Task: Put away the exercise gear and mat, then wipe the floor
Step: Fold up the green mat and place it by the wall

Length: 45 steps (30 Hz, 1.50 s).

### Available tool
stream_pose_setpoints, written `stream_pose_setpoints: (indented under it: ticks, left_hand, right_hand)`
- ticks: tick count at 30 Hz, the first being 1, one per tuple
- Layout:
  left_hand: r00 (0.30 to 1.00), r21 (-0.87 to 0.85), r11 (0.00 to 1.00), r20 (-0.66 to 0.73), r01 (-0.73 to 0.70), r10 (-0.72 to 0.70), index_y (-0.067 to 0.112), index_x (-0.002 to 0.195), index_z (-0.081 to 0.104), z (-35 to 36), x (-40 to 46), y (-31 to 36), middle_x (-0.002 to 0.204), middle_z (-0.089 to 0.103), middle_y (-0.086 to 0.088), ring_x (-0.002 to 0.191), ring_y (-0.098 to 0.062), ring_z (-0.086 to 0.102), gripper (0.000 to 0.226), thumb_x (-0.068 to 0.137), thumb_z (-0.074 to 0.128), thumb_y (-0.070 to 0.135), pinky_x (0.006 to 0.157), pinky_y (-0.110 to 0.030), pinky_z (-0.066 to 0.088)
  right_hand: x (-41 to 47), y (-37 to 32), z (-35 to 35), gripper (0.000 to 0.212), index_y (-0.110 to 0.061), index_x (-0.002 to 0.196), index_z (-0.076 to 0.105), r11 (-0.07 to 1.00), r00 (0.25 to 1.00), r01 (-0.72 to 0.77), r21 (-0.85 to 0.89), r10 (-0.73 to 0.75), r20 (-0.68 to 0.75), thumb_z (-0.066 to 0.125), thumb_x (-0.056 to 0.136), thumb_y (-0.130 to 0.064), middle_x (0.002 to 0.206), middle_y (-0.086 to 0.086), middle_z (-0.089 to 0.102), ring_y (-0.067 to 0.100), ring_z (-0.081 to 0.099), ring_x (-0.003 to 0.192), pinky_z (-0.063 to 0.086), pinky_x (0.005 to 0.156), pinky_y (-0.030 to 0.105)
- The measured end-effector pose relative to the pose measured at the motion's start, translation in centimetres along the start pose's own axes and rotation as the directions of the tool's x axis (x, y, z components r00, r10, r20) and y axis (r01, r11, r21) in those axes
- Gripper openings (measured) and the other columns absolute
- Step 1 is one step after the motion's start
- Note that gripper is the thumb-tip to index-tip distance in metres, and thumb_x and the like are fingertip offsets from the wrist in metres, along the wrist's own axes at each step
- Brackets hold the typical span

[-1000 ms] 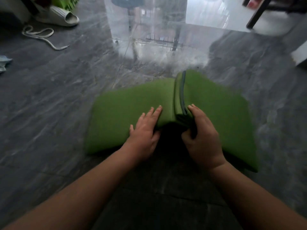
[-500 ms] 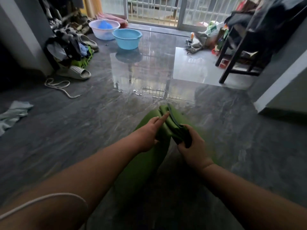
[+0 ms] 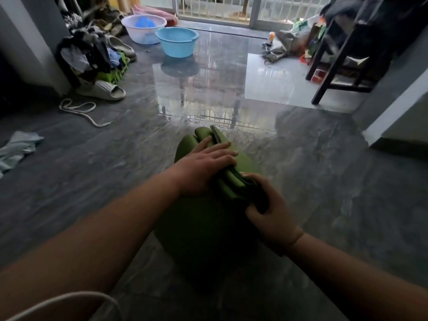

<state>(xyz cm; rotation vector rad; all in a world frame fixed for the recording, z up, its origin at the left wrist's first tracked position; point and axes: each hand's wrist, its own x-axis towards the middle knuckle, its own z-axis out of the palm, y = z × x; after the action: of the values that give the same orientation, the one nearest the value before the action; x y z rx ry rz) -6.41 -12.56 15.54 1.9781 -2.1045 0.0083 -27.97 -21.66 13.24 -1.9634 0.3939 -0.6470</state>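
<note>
Here the folded mat (image 3: 203, 232) is held together.
Left hand (image 3: 203, 169) presses flat with spread fingers; right hand (image 3: 269, 210) pinches the layers so they cannot unfold.

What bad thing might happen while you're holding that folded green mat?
The folded green foam mat might spring open: the right hand grips only one end of its folds, while the left hand just lies flat on top. The glossy grey tiled floor looks slippery, and the white cord could catch a foot.
</note>
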Motion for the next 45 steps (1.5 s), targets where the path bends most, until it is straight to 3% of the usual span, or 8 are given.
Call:
stream_pose_setpoints:
  ticks: [3,10,17,21,30,34,39,45]
  left_hand:
    - [0.995,0.074,0.997,-0.096,-0.019,0.026,0.024,0.12,0.053,-0.3,0.1,-0.3,0.121,0.061,-0.003,0.123,-0.025,0.052,0.049,0.076,0.073,0.022,0.12,-0.045,0.019]
    - [0.989,0.156,0.984,-0.128,0.089,-0.069,0.031,0.111,0.04,-2.8,1.4,1.1,0.105,0.059,-0.005,0.1,-0.029,0.055,0.049,0.075,0.071,0.026,0.09,-0.043,0.045]
    - [0.968,0.317,0.936,-0.239,0.156,-0.08,0.025,0.103,0.05,-3.9,1.3,3.1,0.094,0.06,-0.004,0.088,-0.029,0.056,0.054,0.065,0.075,0.053,0.073,-0.037,0.043]
    - [0.975,0.249,0.943,-0.09,0.221,-0.204,0.023,0.12,0.049,-4.3,0.8,4.2,0.116,0.056,-0.002,0.108,-0.025,0.047,0.072,0.067,0.07,0.066,0.091,-0.04,0.037]
    - [0.855,0.193,0.889,0.253,0.414,-0.453,0.043,0.15,-0.005,-5.9,-6.3,-0.7,0.157,0.023,0.003,0.144,-0.023,0.024,0.134,0.049,0.077,0.073,0.117,-0.045,0.021]
    - [0.865,0.282,0.879,0.222,0.385,-0.45,0.034,0.147,0.022,-5.4,-6.5,-1.0,0.144,0.042,0.001,0.134,-0.022,0.038,0.115,0.053,0.074,0.075,0.111,-0.042,0.028]
    - [0.865,0.204,0.872,0.152,0.446,-0.478,0.032,0.131,0.039,-6.0,-5.7,0.3,0.128,0.052,0.001,0.118,-0.023,0.049,0.08,0.065,0.078,0.057,0.092,-0.039,0.048]
    - [0.901,0.287,0.874,0.066,0.393,-0.428,0.029,0.132,0.039,-6.1,-4.7,2.8,0.124,0.051,-0.001,0.115,-0.025,0.048,0.073,0.071,0.072,0.053,0.088,-0.041,0.049]
  right_hand:
    - [0.8,-0.8,-0.3,0.062,-0.02,0.132,0.051,0.996,0.995,0.036,-0.079,-0.028,0.099,0.054,0.071,-0.012,0.126,0.003,0.058,0.018,0.057,0.119,0.047,0.102,0.041]
    - [3.7,-6.2,-2.3,0.063,-0.023,0.131,0.044,0.926,0.995,0.095,-0.364,-0.075,0.069,0.059,0.07,-0.027,0.119,-0.006,0.049,0.005,0.052,0.102,0.041,0.088,0.011]
    - [4.1,-7.5,-3.5,0.089,-0.022,0.149,0.025,0.716,0.972,0.138,-0.684,0.035,0.232,0.071,0.075,-0.041,0.141,-0.004,0.033,0.018,0.046,0.124,0.046,0.101,0.035]
    - [4.1,-5.8,-2.9,0.05,-0.021,0.126,0.045,0.727,0.988,0.124,-0.675,-0.031,0.148,0.067,0.081,-0.018,0.122,-0.001,0.045,0.026,0.057,0.098,0.052,0.078,0.041]
    - [3.2,-3.1,-5.1,0.048,-0.021,0.124,0.048,0.808,0.995,0.048,-0.588,0.011,0.097,0.063,0.082,-0.003,0.124,-0.005,0.045,0.018,0.054,0.097,0.046,0.081,0.03]
    - [3.1,-3.5,-4.8,0.051,-0.022,0.126,0.045,0.777,0.989,0.057,-0.627,0.043,0.144,0.062,0.08,-0.007,0.128,-0.003,0.043,0.022,0.052,0.103,0.043,0.089,0.034]
    - [4.1,-5.7,-4.9,0.087,-0.024,0.148,0.019,0.311,0.964,0.082,-0.947,0.217,0.155,0.061,0.076,-0.048,0.152,0.006,0.028,0.029,0.022,0.143,0.017,0.112,0.066]
    - [5.1,-6.3,-3.4,0.101,-0.032,0.15,0.014,0.356,0.954,0.151,-0.922,0.191,0.23,0.065,0.07,-0.068,0.145,0.002,0.032,0.026,0.035,0.135,0.016,0.114,0.065]
